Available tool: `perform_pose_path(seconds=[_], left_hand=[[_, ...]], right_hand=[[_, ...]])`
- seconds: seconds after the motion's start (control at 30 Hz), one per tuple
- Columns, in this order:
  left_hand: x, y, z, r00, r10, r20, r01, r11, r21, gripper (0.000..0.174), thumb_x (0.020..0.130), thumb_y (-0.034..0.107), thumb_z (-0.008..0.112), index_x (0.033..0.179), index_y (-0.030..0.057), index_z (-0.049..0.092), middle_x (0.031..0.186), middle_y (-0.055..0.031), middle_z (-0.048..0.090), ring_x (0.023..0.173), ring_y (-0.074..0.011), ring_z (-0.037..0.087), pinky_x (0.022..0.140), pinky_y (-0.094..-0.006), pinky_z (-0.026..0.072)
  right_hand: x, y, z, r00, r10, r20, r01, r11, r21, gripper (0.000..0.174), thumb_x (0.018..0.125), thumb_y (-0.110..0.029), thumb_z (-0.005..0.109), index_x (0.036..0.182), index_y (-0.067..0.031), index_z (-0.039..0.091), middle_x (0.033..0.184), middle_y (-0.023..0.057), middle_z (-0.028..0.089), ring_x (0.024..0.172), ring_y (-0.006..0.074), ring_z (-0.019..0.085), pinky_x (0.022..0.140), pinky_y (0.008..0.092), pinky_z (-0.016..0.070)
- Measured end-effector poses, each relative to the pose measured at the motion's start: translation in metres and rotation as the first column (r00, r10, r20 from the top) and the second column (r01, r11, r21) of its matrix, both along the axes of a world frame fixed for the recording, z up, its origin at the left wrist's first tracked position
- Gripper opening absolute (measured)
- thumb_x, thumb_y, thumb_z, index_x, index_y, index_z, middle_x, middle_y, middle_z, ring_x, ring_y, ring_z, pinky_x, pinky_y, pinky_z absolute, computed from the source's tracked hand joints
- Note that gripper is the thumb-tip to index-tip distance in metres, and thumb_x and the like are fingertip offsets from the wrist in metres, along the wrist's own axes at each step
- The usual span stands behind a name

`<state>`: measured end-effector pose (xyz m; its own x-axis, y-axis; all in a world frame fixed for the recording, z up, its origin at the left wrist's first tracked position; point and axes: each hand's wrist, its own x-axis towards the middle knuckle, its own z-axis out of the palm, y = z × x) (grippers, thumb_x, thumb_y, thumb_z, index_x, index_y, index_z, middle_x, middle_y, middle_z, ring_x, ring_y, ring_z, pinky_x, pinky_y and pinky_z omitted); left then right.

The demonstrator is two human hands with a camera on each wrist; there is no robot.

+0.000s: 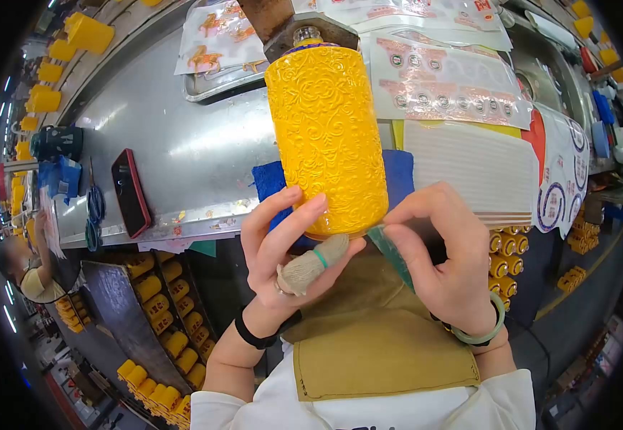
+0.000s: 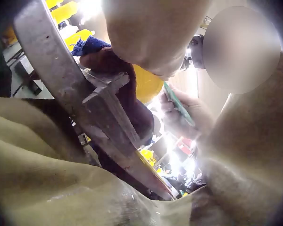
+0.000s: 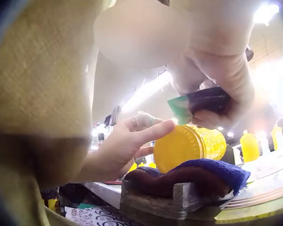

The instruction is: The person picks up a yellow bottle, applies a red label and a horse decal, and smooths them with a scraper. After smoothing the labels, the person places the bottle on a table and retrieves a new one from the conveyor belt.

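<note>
A yellow bottle with raised scrollwork lies on its side, its base toward me. Under it is a blue cloth, draped over a metal support. The neck points away, into an angular metal block. My left hand holds the bottle at its base end, fingertips on the side and rim; one digit wears a grey cloth cover with a green band. My right hand pinches a flat green scraper, its edge beside the base rim. A dark handle part shows in the right wrist view.
Sticker sheets and a stack of white sheets lie on the right. On the left are a red-edged phone, scissors and a metal tray. Racks of yellow bottles stand below. Another person is far left.
</note>
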<state>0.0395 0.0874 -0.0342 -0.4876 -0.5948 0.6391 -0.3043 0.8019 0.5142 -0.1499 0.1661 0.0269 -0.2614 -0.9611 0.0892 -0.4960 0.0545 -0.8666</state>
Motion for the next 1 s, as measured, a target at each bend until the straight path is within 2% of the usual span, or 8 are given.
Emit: perform_pose_path(seconds=[0.17,0.47,0.53,0.63,0.73,0.83,0.93,1.0], left_hand=[[-0.002,0.001,0.000,1.000,0.017,-0.018,-0.016,0.999,0.043,0.032,0.067,0.015,0.096,0.089,0.0192,0.074,0.130,-0.0036,0.065,0.119,-0.0313,0.059,0.089,-0.0366,0.0560],[0.010,-0.002,-0.005,0.997,-0.074,0.018,0.074,0.997,-0.008,0.031,0.078,0.008,0.085,0.106,0.0183,0.078,0.129,-0.0048,0.066,0.126,-0.0322,0.056,0.101,-0.0391,0.0559],[0.007,0.000,0.001,0.998,-0.064,-0.029,0.067,0.989,0.131,0.034,0.081,0.007,0.081,0.113,0.0162,0.077,0.131,-0.0066,0.064,0.129,-0.0319,0.055,0.103,-0.0384,0.0553],[0.016,0.000,-0.014,0.993,-0.084,-0.088,0.098,0.979,0.176,0.040,0.081,0.005,0.080,0.119,0.0143,0.075,0.134,-0.0090,0.062,0.129,-0.0315,0.055,0.105,-0.0389,0.0545],[0.018,-0.008,-0.018,0.982,-0.182,-0.043,0.182,0.983,0.006,0.041,0.082,0.004,0.080,0.122,0.0111,0.073,0.138,-0.0125,0.057,0.130,-0.0313,0.055,0.107,-0.0390,0.0538],[0.016,0.001,-0.014,0.992,-0.091,-0.086,0.105,0.979,0.176,0.041,0.083,0.005,0.081,0.123,0.0097,0.072,0.139,-0.0134,0.055,0.130,-0.0307,0.055,0.107,-0.0386,0.0542],[0.014,-0.004,-0.010,0.991,-0.125,-0.044,0.128,0.989,0.071,0.042,0.083,0.005,0.081,0.124,0.0107,0.072,0.138,-0.0126,0.056,0.130,-0.0303,0.055,0.107,-0.0376,0.0544],[0.015,0.001,-0.008,0.994,-0.105,-0.029,0.108,0.987,0.120,0.043,0.083,0.005,0.081,0.124,0.0116,0.072,0.138,-0.0119,0.057,0.130,-0.0300,0.055,0.107,-0.0375,0.0544]], right_hand=[[0.000,-0.001,-0.001,1.000,0.013,0.012,-0.013,1.000,-0.011,0.012,0.086,0.003,0.072,0.096,0.0001,0.066,0.087,0.0123,0.063,0.075,0.0296,0.064,0.065,0.0360,0.0511],[0.006,-0.006,-0.006,0.999,-0.036,0.018,0.036,0.999,0.005,0.023,0.079,-0.008,0.083,0.093,-0.0026,0.065,0.085,0.0098,0.063,0.068,0.0255,0.063,0.061,0.0341,0.0496],[0.007,-0.006,-0.007,0.999,-0.037,0.024,0.037,0.999,-0.006,0.023,0.079,-0.008,0.083,0.093,-0.0029,0.065,0.084,0.0093,0.062,0.067,0.0247,0.062,0.060,0.0340,0.0492],[0.008,-0.005,-0.008,0.997,-0.044,0.058,0.044,0.999,0.009,0.023,0.079,-0.008,0.083,0.093,-0.0034,0.065,0.083,0.0087,0.062,0.065,0.0237,0.062,0.059,0.0335,0.0487],[0.007,-0.005,-0.006,0.996,-0.047,0.070,0.045,0.998,0.038,0.022,0.079,-0.007,0.082,0.093,-0.0033,0.065,0.083,0.0089,0.062,0.066,0.0240,0.062,0.060,0.0336,0.0491],[0.006,-0.006,-0.008,0.998,-0.045,0.053,0.044,0.999,0.028,0.021,0.080,-0.007,0.081,0.094,-0.0028,0.065,0.084,0.0097,0.063,0.069,0.0257,0.064,0.062,0.0345,0.0501],[0.003,-0.005,-0.008,0.997,-0.049,0.067,0.047,0.998,0.034,0.020,0.080,-0.007,0.080,0.094,-0.0023,0.065,0.084,0.0107,0.064,0.071,0.0274,0.065,0.065,0.0354,0.0510],[0.003,-0.005,-0.009,0.995,-0.052,0.084,0.048,0.997,0.054,0.020,0.080,-0.007,0.079,0.094,-0.0020,0.065,0.085,0.0111,0.065,0.073,0.0282,0.066,0.067,0.0358,0.0513]])
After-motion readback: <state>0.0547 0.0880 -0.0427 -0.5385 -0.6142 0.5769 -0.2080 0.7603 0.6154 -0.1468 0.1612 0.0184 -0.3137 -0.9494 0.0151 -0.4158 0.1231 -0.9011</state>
